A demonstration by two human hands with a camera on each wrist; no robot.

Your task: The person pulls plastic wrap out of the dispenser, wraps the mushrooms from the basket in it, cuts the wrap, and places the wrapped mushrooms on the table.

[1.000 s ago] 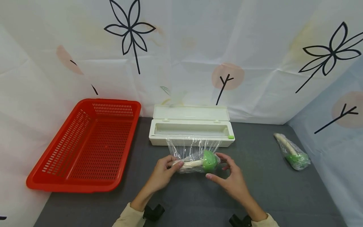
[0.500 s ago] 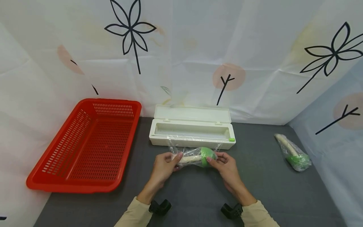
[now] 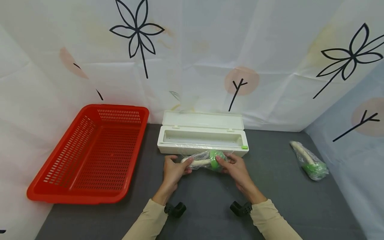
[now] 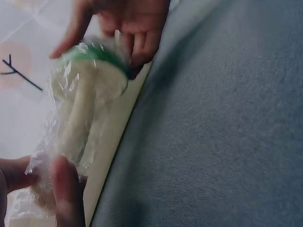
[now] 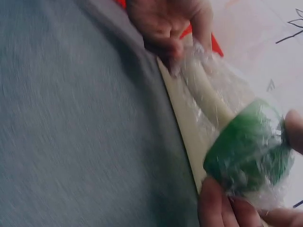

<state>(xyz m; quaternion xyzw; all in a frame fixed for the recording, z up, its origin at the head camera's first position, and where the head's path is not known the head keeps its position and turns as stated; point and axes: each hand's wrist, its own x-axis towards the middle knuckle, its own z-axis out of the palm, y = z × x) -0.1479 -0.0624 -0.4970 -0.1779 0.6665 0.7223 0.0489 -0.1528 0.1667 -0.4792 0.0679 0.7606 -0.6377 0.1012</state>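
- The left hand (image 3: 174,170) pinches the pale stem end of a green-capped toy mushroom wrapped in clear cling film (image 3: 207,160) — thumb and fingers curled round the film.
- The right hand (image 3: 235,168) grips the green cap end, its fingers curled about it.
- The wrapped mushroom lies crosswise between both hands, just in front of the long white plastic film dispenser box (image 3: 202,136), whose lid stands open.
- A red perforated plastic basket (image 3: 90,156) sits to the left on the grey table (image 3: 288,200).
- A second film-wrapped green-and-white mushroom (image 3: 309,161) lies well apart at the right — near the patterned cloth wall.
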